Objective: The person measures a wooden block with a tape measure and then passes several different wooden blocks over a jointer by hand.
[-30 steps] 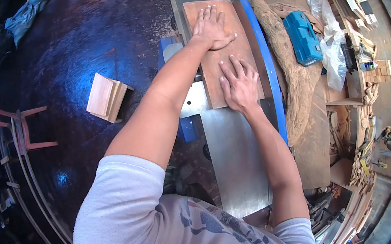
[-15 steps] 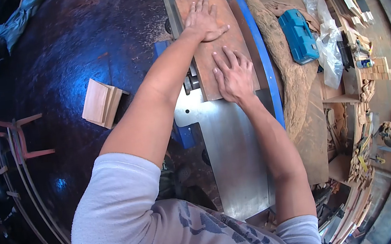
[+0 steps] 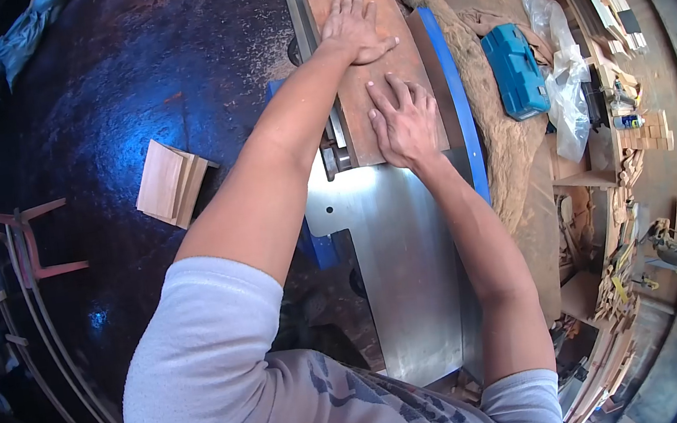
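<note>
A reddish-brown wooden board [image 3: 354,95] lies flat on the metal bed [image 3: 408,262] of a jointer-like machine, alongside its blue-edged fence [image 3: 453,83]. My left hand [image 3: 356,30] presses on the far part of the board, palm down with fingers spread. Nearer to me, my right hand [image 3: 407,125] rests on the board's near end, its fingers apart and slightly bent. Neither hand wraps around anything. The board and my hands hide the cutter area beneath.
Stacked wood pieces [image 3: 170,184] stand on the dark floor at left, near a reddish chair-like frame [image 3: 29,241]. Right of the fence are a rough log slab [image 3: 486,109], a teal case [image 3: 515,71], a clear plastic bag [image 3: 569,90] and shelves holding wood offcuts [image 3: 617,279].
The board has slid a little farther forward along the metal bed, away from me, with both hands moving along on it. The camera view has shifted slightly.
</note>
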The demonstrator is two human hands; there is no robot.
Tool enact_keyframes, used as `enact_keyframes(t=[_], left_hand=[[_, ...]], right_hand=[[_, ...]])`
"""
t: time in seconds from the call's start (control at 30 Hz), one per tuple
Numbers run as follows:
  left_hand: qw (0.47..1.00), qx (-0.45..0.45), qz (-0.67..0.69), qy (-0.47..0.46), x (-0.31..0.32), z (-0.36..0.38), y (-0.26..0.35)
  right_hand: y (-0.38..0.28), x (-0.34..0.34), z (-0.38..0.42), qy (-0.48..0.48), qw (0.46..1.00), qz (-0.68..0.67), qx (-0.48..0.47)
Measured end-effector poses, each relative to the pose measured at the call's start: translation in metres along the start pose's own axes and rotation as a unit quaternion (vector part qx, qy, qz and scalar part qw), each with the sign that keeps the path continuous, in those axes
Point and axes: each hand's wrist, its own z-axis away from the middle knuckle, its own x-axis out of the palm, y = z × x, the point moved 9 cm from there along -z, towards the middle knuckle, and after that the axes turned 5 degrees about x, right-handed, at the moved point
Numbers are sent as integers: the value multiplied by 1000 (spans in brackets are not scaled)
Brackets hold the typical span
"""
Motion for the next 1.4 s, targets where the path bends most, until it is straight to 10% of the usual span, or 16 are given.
enact_keyframes(t=[0.4,0.6,0.77,0.93,0.97,1.1,1.17,1.23,1.3,1.4], left_hand=[[999,10,42,27,-1,-51,-39],[932,-160,205,253,-21,-2,-129],[815,-237,526,-52,16,29,-176],[857,-292,424,-24,17,50,-224],[870,-286,402,-14,-9,60,-223],[656,-290,694,-58,-44,165,-213],[239,-136,929,-247,-28,229,-190],[88,-86,967,-221,-109,288,-121],[-53,-7,973,-223,-134,323,-90],[-47,64,981,-175,-152,361,-44]], right_hand=[[6,16,-59,-12,999,42,-5],[-3,28,-112,-73,992,97,20],[-49,49,-176,-147,985,70,60],[-110,29,-157,-255,952,-158,57],[-121,-3,-137,-106,963,-249,9],[-133,-176,-2,-20,892,-443,90],[-112,-187,93,65,862,-479,150],[-97,-168,184,71,822,-486,287],[-97,-135,266,60,779,-497,377],[-103,-114,345,41,747,-493,445]])
